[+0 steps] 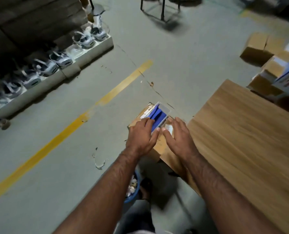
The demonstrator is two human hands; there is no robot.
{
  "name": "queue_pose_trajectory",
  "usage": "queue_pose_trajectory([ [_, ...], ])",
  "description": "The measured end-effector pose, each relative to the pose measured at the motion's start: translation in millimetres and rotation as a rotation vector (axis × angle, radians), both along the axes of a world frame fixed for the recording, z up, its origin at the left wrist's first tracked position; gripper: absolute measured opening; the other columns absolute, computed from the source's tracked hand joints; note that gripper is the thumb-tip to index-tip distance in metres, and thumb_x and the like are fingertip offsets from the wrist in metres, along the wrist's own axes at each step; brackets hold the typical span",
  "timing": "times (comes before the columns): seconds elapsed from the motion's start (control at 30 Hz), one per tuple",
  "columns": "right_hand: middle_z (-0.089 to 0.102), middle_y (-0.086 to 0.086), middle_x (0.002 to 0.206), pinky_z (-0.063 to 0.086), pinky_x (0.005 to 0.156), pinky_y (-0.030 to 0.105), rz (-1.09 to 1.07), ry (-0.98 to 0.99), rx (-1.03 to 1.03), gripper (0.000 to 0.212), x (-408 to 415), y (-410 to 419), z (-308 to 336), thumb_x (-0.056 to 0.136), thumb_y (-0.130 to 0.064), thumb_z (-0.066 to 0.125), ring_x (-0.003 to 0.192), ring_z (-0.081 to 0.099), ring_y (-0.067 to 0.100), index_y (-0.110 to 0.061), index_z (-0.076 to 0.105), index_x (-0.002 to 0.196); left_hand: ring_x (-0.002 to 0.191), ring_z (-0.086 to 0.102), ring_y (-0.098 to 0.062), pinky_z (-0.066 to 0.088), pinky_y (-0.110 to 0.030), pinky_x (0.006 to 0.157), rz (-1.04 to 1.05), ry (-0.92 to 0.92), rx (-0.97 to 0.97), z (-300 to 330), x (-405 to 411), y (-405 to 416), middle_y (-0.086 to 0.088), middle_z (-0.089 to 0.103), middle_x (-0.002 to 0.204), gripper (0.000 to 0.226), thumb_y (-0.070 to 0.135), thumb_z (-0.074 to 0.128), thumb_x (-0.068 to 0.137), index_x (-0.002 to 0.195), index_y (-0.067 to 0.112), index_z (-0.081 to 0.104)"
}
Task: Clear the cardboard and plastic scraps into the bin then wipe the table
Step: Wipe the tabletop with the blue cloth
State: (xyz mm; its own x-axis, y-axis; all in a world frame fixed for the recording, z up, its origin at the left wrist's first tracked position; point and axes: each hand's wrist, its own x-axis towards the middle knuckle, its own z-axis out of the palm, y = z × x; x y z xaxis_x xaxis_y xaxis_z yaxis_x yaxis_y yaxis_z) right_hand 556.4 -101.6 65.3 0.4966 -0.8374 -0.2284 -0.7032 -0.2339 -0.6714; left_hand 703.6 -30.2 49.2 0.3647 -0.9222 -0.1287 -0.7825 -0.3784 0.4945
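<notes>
Cardboard box [145, 115], brown, stands on the floor [73, 92] against the near-left corner of the wooden counter [238, 137]. On top of it lies a shallow clear tray [165, 110] holding a folded blue cloth [157, 116]. White labels are stuck to the box top, one beside the tray's left edge and one under the right hand; their print is too blurred to read.

Left hand [141, 135] rests on the box at the tray's near-left corner, its fingers [148, 122] relaxed and slightly spread, tips touching the tray edge and the cloth; the thumb lies along the tray's near end. Right hand [179, 134] lies palm-down just beside it, fingers loosely spread over the box and the counter's corner, gripping nothing.

Blue bin [132, 188], partly hidden by the left forearm, sits on the floor below the box and contains pale crumpled scraps [132, 183]. A thin scrap of clear plastic [99, 162] lies on the floor to the left of the forearm.

Background: a yellow painted line [83, 115] crosses the floor; white headsets [61, 59] are ranked in a long white tray at left; further cardboard boxes [258, 46] are stacked at right, their markings illegible.
</notes>
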Motion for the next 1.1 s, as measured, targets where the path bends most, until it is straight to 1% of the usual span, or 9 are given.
queue_pose_trajectory([
  [0.13, 0.032, 0.006, 0.166, 0.039, 0.117, 0.049, -0.019, 0.056, 0.079, 0.068, 47.8, -18.9, -27.6, 0.096, -0.058, 0.044, 0.148, 0.036, 0.024, -0.019, 0.047, 0.151, 0.128, 0.051, -0.028, 0.037, -0.047, 0.106, -0.048, -0.029, 0.178, -41.7, 46.1, -33.7, -0.009, 0.054, 0.144, 0.047, 0.045, 0.046, 0.104, 0.140, 0.016, 0.054],
  [0.23, 0.028, 0.005, 0.168, 0.039, 0.118, 0.049, -0.028, 0.090, 0.134, 0.055, 67.8, -32.5, -53.2, 0.103, -0.047, 0.051, 0.150, 0.035, 0.023, -0.020, 0.048, 0.151, 0.125, 0.053, -0.032, 0.042, -0.047, 0.103, -0.087, -0.021, 0.280, -78.8, 62.8, -60.4, -0.011, 0.055, 0.136, 0.042, 0.041, 0.051, 0.102, 0.137, 0.018, 0.059],
  [0.33, 0.024, 0.003, 0.170, 0.040, 0.117, 0.051, -0.027, 0.157, 0.173, 0.053, 81.7, -45.2, -78.5, 0.104, -0.045, 0.052, 0.153, 0.031, 0.023, -0.023, 0.046, 0.153, 0.127, 0.052, -0.033, 0.048, -0.046, 0.099, -0.105, 0.060, 0.373, -112.1, 69.1, -83.9, -0.013, 0.050, 0.139, 0.043, 0.036, 0.054, 0.101, 0.141, 0.020, 0.059],
  [0.47, 0.025, 0.002, 0.168, 0.046, 0.112, 0.052, -0.028, 0.222, 0.217, 0.052, 96.7, -66.0, -111.3, 0.104, -0.044, 0.051, 0.149, 0.036, 0.026, -0.023, 0.046, 0.151, 0.137, 0.044, -0.029, 0.050, -0.047, 0.106, -0.155, 0.083, 0.508, -146.0, 67.7, -112.1, -0.011, 0.037, 0.152, 0.053, 0.040, 0.061, 0.098, 0.150, 0.033, 0.049],
  [0.63, 0.035, 0.004, 0.158, 0.040, 0.094, 0.028, -0.007, 0.259, 0.219, 0.043, 105.5, -89.4, -144.8, 0.108, -0.034, 0.048, 0.137, 0.045, 0.019, -0.015, 0.049, 0.147, 0.141, 0.033, -0.030, 0.045, -0.047, 0.108, -0.135, 0.011, 0.581, -192.2, 73.6, -132.4, -0.010, 0.028, 0.156, 0.049, 0.049, 0.062, 0.096, 0.141, 0.032, 0.056],
  [0.77, 0.035, 0.003, 0.158, 0.038, 0.087, 0.026, -0.025, 0.252, 0.244, 0.041, 105.8, -99.4, -158.5, 0.107, -0.031, 0.050, 0.135, 0.045, 0.017, -0.015, 0.050, 0.145, 0.140, 0.034, -0.030, 0.042, -0.050, 0.108, -0.164, -0.068, 0.651, -213.3, 75.9, -140.9, -0.009, 0.033, 0.153, 0.052, 0.050, 0.061, 0.096, 0.143, 0.029, 0.055],
  [0.9, 0.036, 0.002, 0.157, 0.038, 0.085, 0.024, -0.029, 0.239, 0.258, 0.041, 104.6, -102.2, -161.0, 0.106, -0.027, 0.051, 0.131, 0.047, 0.015, -0.016, 0.050, 0.146, 0.130, 0.046, -0.026, 0.042, -0.049, 0.105, -0.164, -0.108, 0.564, -216.3, 74.0, -142.0, -0.008, 0.049, 0.143, 0.046, 0.044, 0.054, 0.101, 0.141, 0.020, 0.055],
  [0.97, 0.036, 0.002, 0.158, 0.038, 0.088, 0.025, -0.036, 0.222, 0.263, 0.042, 103.3, -103.7, -157.8, 0.106, -0.025, 0.052, 0.135, 0.045, 0.015, -0.017, 0.049, 0.147, 0.120, 0.054, -0.023, 0.044, -0.045, 0.101, -0.109, -0.087, 0.426, -209.8, 74.1, -137.9, -0.006, 0.059, 0.131, 0.038, 0.037, 0.057, 0.101, 0.134, 0.018, 0.061],
  [1.1, 0.042, 0.002, 0.155, 0.036, 0.090, 0.025, -0.078, 0.162, 0.254, 0.040, 98.5, -109.3, -141.3, 0.105, -0.026, 0.054, 0.119, 0.043, 0.006, -0.019, 0.052, 0.145, 0.104, 0.064, -0.018, 0.047, -0.031, 0.090, 0.070, 0.098, 0.112, -179.3, 78.3, -133.4, 0.000, 0.072, 0.113, 0.023, 0.018, 0.068, 0.092, 0.115, 0.019, 0.075],
])
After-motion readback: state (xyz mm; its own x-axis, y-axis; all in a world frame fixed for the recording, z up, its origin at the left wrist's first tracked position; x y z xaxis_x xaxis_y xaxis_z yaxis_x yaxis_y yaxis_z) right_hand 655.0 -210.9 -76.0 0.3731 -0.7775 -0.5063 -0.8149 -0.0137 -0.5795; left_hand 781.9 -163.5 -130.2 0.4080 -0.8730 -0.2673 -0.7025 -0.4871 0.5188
